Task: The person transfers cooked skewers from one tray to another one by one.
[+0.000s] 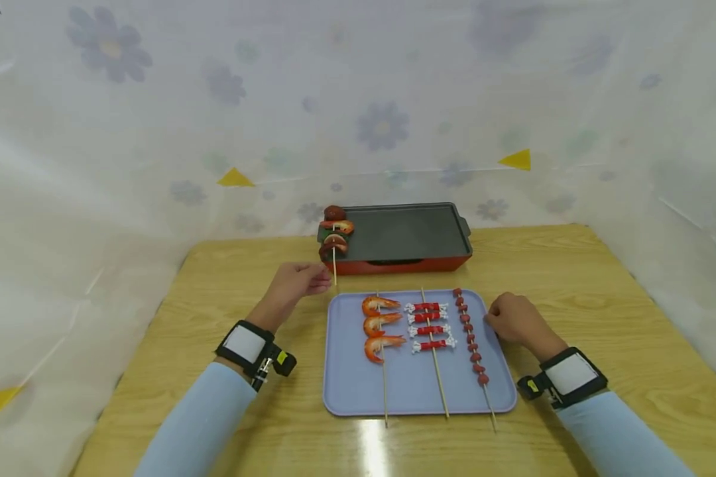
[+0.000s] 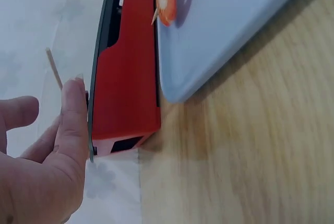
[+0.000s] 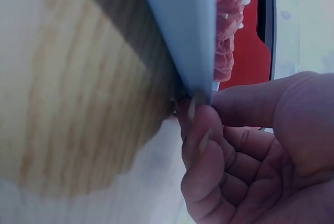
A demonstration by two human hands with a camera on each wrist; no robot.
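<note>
A mixed skewer (image 1: 335, 242) with brown pieces, a shrimp and something green lies at the left end of a red grill with a dark plate (image 1: 406, 233). Beside the bare end of its stick (image 2: 52, 67) is my left hand (image 1: 298, 283), thumb parted from the relaxed fingers. My right hand (image 1: 516, 320) pinches the right rim of a pale blue tray (image 1: 414, 391), with the thumb over the edge and curled fingers beneath (image 3: 201, 145). On that tray lie a shrimp skewer (image 1: 382, 328), a skewer of red-and-white pieces (image 1: 429, 328) and one of small reddish meat chunks (image 1: 471, 334).
The tray and grill stand on a wood-grain table (image 1: 227, 397), grill behind tray. Stick ends overhang the tray's front rim. A flowered plastic sheet (image 1: 382, 126) hangs behind and at both sides, with yellow triangles (image 1: 235, 177) on it.
</note>
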